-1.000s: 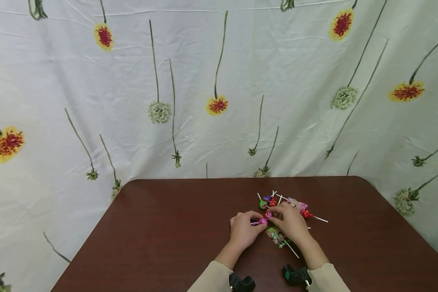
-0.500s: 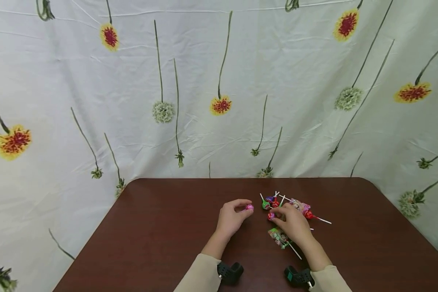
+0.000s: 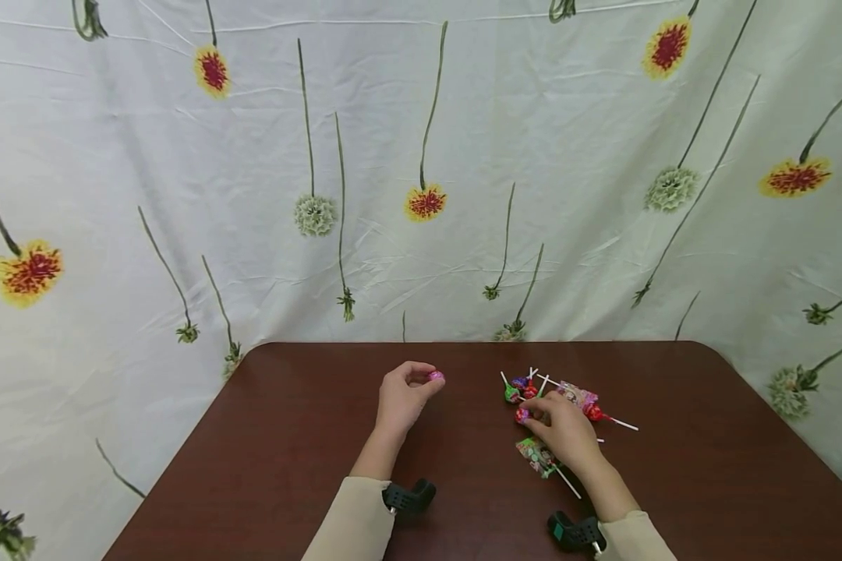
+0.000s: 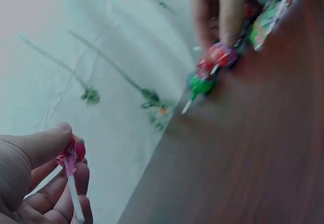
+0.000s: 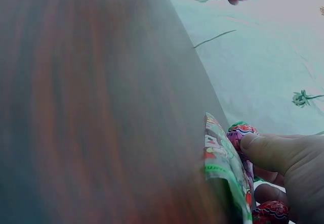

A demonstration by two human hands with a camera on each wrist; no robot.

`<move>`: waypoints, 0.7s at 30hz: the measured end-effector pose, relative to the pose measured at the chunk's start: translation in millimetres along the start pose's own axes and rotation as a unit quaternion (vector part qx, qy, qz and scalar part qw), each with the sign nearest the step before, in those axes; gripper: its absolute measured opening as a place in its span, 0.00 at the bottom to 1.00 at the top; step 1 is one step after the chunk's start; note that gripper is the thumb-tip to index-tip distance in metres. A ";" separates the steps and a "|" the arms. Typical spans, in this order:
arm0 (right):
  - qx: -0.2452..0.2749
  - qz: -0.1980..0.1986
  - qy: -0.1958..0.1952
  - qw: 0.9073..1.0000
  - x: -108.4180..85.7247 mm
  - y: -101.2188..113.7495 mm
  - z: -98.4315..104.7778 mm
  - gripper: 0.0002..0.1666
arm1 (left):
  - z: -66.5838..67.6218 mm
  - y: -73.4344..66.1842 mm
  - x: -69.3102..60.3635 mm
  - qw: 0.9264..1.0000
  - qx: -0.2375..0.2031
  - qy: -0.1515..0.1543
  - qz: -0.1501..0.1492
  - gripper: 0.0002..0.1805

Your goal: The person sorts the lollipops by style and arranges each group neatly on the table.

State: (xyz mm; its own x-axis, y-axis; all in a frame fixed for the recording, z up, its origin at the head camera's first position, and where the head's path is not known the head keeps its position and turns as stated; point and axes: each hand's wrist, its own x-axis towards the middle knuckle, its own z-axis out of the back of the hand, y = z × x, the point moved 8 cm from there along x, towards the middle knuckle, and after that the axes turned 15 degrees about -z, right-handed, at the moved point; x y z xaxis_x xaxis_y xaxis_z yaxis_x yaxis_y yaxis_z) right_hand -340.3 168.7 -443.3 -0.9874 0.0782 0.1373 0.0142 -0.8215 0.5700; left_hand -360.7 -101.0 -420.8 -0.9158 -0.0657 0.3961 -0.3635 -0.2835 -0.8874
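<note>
My left hand (image 3: 401, 397) pinches a pink-wrapped lollipop (image 3: 436, 375) between thumb and fingers, above the table's far middle. In the left wrist view its white stick (image 4: 75, 198) points down along the palm. Among the loose sweets, my right hand (image 3: 564, 427) has thumb and fingers on a red and purple lollipop (image 3: 522, 415); its stick is hidden. Just behind lie a green lollipop (image 3: 511, 393) and a red one (image 3: 529, 390). A flat green printed packet (image 3: 535, 456) with a white stick lies in front of the right hand.
Right of the pile lie a pink printed packet (image 3: 577, 395) and a red lollipop (image 3: 592, 411) with its stick toward the right. The dark wooden table (image 3: 309, 452) ends at a hanging flower-print cloth (image 3: 365, 257). Dark bands (image 3: 410, 496) sit on both wrists.
My left hand has moved left and away from the pile, carrying the pink lollipop. The right hand stays at the red and purple lollipop. The head view has shifted slightly.
</note>
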 end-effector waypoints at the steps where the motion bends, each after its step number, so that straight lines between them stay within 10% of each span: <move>1: 0.000 -0.001 0.000 1.000 0.2 -0.5 -0.4 0.12 | 4.3 1.3 1.3 1.000 -0.002 -0.007 0.004 0.14; 21: -0.011 0.001 -0.023 1.000 -2.9 -1.7 -0.3 0.13 | 66.3 29.0 15.3 0.999 0.017 -0.022 0.032 0.16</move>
State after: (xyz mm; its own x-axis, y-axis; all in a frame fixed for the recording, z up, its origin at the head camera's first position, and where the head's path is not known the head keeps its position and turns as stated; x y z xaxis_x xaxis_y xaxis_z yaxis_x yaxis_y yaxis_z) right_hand -337.5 169.7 -444.9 -0.9790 0.1017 0.1765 0.0128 -0.8342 0.5514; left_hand -374.0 -173.7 -424.9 -0.9283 -0.1268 0.3495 -0.2975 -0.3103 -0.9029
